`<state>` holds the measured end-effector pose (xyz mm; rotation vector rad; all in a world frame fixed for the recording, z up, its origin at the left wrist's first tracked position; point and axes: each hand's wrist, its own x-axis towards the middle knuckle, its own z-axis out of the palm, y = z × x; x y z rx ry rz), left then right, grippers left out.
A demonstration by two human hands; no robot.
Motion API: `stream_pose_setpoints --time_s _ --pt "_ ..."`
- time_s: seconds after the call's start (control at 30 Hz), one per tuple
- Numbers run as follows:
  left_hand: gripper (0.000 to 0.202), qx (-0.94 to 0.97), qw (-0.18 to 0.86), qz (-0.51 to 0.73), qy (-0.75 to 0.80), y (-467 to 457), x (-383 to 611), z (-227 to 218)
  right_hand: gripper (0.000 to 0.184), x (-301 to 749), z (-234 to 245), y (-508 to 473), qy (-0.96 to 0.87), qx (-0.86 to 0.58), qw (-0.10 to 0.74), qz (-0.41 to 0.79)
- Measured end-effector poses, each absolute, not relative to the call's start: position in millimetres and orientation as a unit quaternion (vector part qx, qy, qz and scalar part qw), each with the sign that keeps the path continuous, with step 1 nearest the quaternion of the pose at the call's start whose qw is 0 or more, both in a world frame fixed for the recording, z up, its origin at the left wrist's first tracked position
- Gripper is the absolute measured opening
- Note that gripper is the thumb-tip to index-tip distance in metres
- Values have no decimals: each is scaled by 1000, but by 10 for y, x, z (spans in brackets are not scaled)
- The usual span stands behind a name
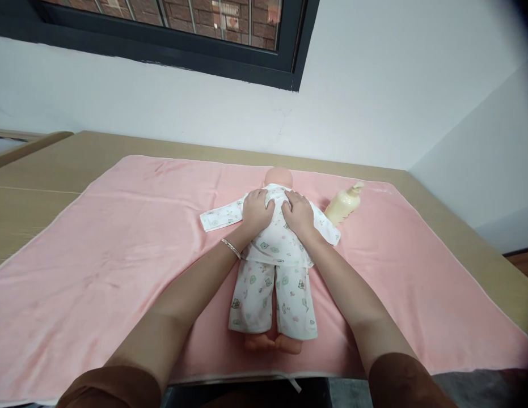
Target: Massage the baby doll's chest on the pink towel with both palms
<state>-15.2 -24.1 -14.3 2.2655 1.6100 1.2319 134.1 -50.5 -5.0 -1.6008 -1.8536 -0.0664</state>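
A baby doll (274, 246) in a white printed top and matching trousers (253, 294) lies stretched out, its head at the far end and its bare feet toward me. No facial features show on the head. My left hand (257, 209) rests flat on the upper left of the doll's body, wearing a bracelet (231, 248) at the wrist. On the upper right lies my right hand (298, 212), also flat, with its thumb close to the left one. Neither hand grips anything. One sleeve (221, 217) spreads out to the left, the other angles down to the right.
Under the doll is a pink blanket (119, 243) spread over a wooden table (448, 226). A pale yellow pump bottle (343, 204) lies tilted by the doll's right-hand sleeve. Behind the table rises a white wall (353, 102) with a dark-framed window (284, 62).
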Motion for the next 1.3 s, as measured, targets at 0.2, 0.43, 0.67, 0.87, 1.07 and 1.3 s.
stream_pose_setpoints --time_s 0.2,0.43,0.67,0.87,1.07,1.3 --pt "37 775 57 383 499 -183 -167 -148 47 1389 -47 -427 -745 -588 313 -16" --pt "27 756 27 416 505 -286 -166 -105 39 1310 -10 -511 -728 -596 333 -61" --pt "32 761 54 412 498 -225 -162 -130 42 1326 -39 -498 -718 -610 333 -44" --pt "31 781 65 402 474 -182 -183 -135 43 1383 -63 -405 -758 -567 321 -32" --pt "18 749 53 435 498 -278 -157 -104 30 1328 -87 -502 -706 -588 391 -55" --pt "29 749 88 433 493 -213 -161 -144 43 1343 -38 -487 -721 -605 339 -24"
